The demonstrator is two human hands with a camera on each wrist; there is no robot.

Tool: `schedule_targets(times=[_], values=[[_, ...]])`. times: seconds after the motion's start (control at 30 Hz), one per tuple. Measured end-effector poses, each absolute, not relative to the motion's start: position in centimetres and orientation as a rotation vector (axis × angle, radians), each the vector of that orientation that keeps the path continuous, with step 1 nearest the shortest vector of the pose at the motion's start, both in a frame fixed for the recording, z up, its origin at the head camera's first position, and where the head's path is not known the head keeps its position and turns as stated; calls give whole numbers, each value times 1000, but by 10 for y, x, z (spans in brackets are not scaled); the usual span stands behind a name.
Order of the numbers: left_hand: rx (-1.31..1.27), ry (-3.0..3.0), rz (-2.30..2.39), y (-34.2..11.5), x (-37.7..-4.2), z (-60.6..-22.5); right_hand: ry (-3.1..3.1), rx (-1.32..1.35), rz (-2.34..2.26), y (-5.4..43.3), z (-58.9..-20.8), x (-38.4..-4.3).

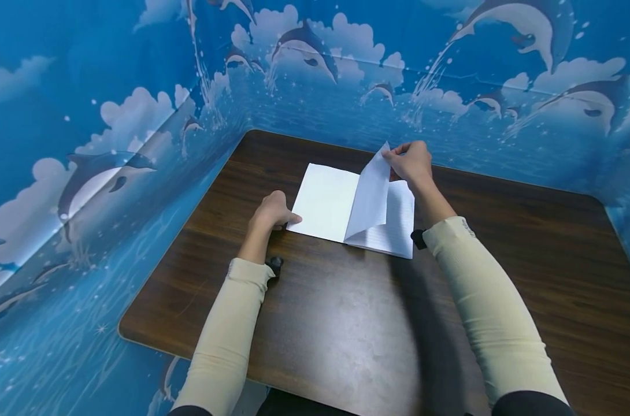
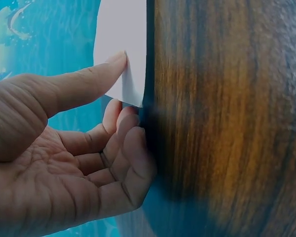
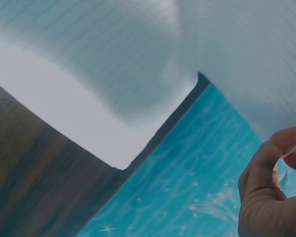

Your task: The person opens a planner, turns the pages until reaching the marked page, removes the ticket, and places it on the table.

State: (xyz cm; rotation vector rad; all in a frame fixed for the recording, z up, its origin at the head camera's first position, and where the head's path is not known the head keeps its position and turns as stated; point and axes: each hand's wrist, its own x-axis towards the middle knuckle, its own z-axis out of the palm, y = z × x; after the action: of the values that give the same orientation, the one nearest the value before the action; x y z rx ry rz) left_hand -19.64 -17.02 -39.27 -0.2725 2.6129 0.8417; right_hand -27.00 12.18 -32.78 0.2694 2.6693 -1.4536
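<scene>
An open notebook [image 1: 325, 199] lies on the table, its left page blank white and its right page [image 1: 400, 216] faintly ruled. One leaf [image 1: 371, 190] stands lifted from the spine, its top corner pinched between the thumb and fingers of my right hand [image 1: 412, 162]. In the right wrist view that hand [image 3: 274, 182] shows at the lower right against the raised ruled leaf [image 3: 246, 59]. My left hand [image 1: 273, 211] grips the notebook's lower left edge. The left wrist view has the thumb of the left hand [image 2: 74, 143] on top of the page [image 2: 121, 44], curled fingers underneath.
The dark wood table [image 1: 336, 323] has rounded corners and stands against a blue curtain [image 1: 315, 104] printed with dolphins and clouds. Black wrist straps [image 1: 275, 266] show below both hands. The right arm casts a shadow across the table.
</scene>
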Motion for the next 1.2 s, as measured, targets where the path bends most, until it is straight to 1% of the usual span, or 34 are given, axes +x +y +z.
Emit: schedule_targets(times=[0.3, 0.7, 0.93, 1.2], values=[[-285, 2611, 845, -175, -197, -391, 2647, 183, -1519, 98, -320, -272], [-297, 2514, 926, -184, -202, -394, 2622, 65, -1527, 66, -321, -280], [-183, 2478, 1070, -196, -197, -398, 2592, 29, -1521, 31, -329, -286], [-71, 2431, 1140, -201, -198, -403, 2591, 74, -1505, -3, -345, -290]])
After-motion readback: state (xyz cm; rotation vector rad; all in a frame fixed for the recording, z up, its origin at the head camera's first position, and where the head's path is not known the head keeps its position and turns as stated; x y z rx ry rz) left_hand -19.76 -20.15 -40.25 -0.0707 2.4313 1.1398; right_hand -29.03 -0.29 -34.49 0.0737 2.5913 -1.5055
